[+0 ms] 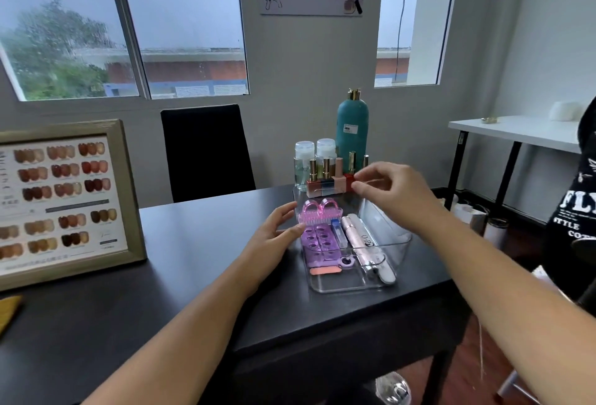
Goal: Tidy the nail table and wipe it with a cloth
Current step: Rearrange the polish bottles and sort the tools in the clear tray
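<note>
- Far left edge: a yellow object (9, 311) lies on the black table (180, 291), cut off by the frame; what it is cannot be told.
- Left: framed nail colour chart (61, 201) stands on the table, leaning back slightly.
- Behind the table, left of centre: black chair (206, 153) against the wall, below the window (129, 23).
- Centre: left hand (274, 236) rests on the table, fingers spread and loose, fingertips against the left wall of the clear organizer tray (351, 287). Nothing is held.
- Tray sits near the table's right edge. Left compartment, back to front: pink nail brush (319, 212), purple toe separators (317, 245), a small salmon-coloured file (325, 270).
- Middle of the tray: a small clear bottle with a blue cap (338, 233), then a pink pen-shaped device (359, 245) lying lengthwise, with a white nail file (385, 270) beside it.
- Back of the tray: a row of nail polish bottles (325, 180) with gold caps, standing upright.
- Behind them: two clear pump bottles (304, 159) and a tall teal bottle (352, 128).
- Right hand (396, 198) hovers over the tray's back right, thumb and forefinger pinched close at the red polish bottle (350, 180) ending the row; whether they clamp it cannot be told.
- Far right: white side table (516, 130); a dark printed garment (574, 217) at the frame edge.
</note>
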A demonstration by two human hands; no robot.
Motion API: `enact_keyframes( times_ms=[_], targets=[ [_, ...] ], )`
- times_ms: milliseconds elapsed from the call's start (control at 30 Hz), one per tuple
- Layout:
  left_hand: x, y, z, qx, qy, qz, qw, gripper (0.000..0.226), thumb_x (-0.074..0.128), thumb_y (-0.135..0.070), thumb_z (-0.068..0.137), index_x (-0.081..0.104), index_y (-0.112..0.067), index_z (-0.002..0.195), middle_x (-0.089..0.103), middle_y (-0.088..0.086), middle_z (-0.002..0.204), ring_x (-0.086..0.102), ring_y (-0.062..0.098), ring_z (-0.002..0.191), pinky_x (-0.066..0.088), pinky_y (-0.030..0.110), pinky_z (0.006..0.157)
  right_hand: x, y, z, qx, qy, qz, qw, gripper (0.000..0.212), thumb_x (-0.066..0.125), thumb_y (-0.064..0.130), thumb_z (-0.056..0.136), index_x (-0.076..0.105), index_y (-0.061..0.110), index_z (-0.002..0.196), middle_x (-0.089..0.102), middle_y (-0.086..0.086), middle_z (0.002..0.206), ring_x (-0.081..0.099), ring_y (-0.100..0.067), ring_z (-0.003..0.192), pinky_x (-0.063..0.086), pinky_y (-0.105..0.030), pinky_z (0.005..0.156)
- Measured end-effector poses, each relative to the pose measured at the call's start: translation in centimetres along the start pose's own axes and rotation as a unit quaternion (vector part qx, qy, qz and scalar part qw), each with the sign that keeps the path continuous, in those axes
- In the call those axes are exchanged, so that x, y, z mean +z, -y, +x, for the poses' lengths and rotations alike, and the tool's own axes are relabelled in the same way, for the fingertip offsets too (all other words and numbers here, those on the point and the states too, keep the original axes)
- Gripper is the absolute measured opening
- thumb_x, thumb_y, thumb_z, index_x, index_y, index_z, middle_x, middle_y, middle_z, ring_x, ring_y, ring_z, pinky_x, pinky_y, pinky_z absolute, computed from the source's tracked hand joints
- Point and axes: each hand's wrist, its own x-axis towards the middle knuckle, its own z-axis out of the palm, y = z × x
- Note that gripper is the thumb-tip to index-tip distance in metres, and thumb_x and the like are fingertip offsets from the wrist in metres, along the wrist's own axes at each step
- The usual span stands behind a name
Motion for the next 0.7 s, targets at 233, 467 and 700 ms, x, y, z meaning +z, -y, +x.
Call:
enact_keyframes(
  times_ms=[233,467,700],
  targets=[
    [0.2,-1.7,-5.3,-0.003,0.051,-0.051,0.997,0.050,0.060,-0.052,0.075,0.046,-0.047,0.123,0.052,-0.021,0.132,0.053,-0.003,0.116,0.045,0.025,0.097,0.3,-3.0,-7.4,0.096,-0.003,0.252,0.963,0.100,0.058,0.074,0.064,0.030,0.023,0.145,0.040,0.007,0.145,0.042,-0.006,0.128,0.033,-0.025,0.103],
    [1.6,-2.1,-5.6,-0.026,0.000,0.006,1.000,0.088,0.078,-0.043,0.055,0.044,-0.030,0.136,0.058,-0.007,0.130,0.056,0.013,0.117,0.044,0.043,0.103,1.7,-5.0,-9.1,0.098,0.060,0.194,0.974,0.111,0.074,0.056,0.050,0.033,0.013,0.144,0.046,-0.006,0.144,0.049,-0.011,0.123,0.040,-0.024,0.102],
    [4.8,-2.4,-3.1,-0.017,-0.020,0.015,1.000,0.079,0.080,-0.029,0.068,0.043,-0.026,0.138,0.053,-0.009,0.136,0.055,0.008,0.113,0.046,0.031,0.099,-0.1,-8.0,-7.3,0.130,0.060,0.246,0.959,0.102,0.078,0.040,0.051,0.039,0.005,0.139,0.049,-0.006,0.139,0.048,-0.015,0.127,0.037,-0.030,0.108]
  ],
)
